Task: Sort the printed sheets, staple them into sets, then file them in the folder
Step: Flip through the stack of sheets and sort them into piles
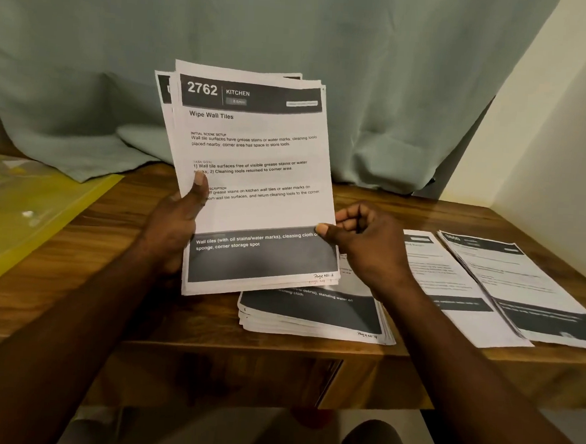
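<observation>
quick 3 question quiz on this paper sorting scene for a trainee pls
1. True or false: the left hand grips the held stack with its thumb on the front page.
2. Where does the yellow folder lie on the table? A) at its left end B) at its right end C) under the held stack
3. Fill in: the right hand pinches the edge of the top sheet, headed "Wipe Wall ____".
Key: 1 true; 2 A; 3 Tiles
</observation>
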